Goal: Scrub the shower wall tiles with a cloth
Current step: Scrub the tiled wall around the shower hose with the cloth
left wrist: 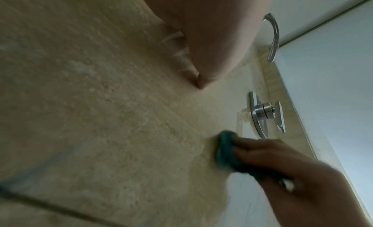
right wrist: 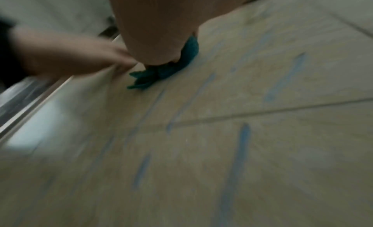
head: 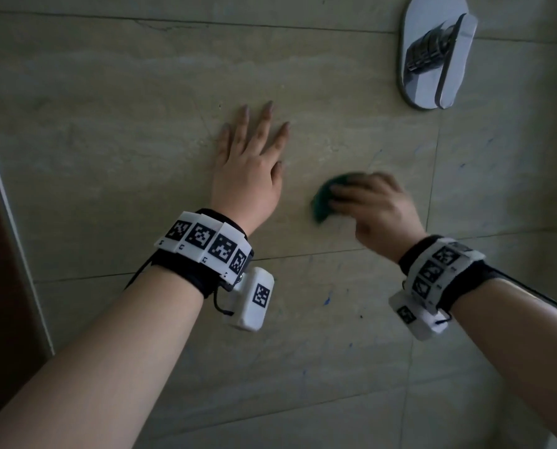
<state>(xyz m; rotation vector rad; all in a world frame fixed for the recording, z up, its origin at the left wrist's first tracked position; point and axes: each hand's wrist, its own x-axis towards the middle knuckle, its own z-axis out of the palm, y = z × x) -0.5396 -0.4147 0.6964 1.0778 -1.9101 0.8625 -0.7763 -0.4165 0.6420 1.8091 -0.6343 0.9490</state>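
Observation:
Beige stone wall tiles [head: 124,131] fill the head view. My left hand [head: 251,160] lies flat against the wall with its fingers spread and straight, holding nothing. To its right, my right hand [head: 377,209] is blurred and presses a bunched teal cloth [head: 324,199] against the tile, fingers curled over it. From the left wrist, the cloth [left wrist: 226,152] shows under the right hand's fingers [left wrist: 268,152]. In the right wrist view the cloth [right wrist: 161,74] bulges from beneath my palm. Faint blue streaks [right wrist: 242,144] mark the tiles below the cloth.
A chrome shower mixer handle [head: 436,56] juts from the wall at upper right, above the right hand. A metal shower hose [left wrist: 274,39] hangs farther up. A pale frame edge [head: 11,222] runs down the left, and a glass panel [left wrist: 333,70] borders the right.

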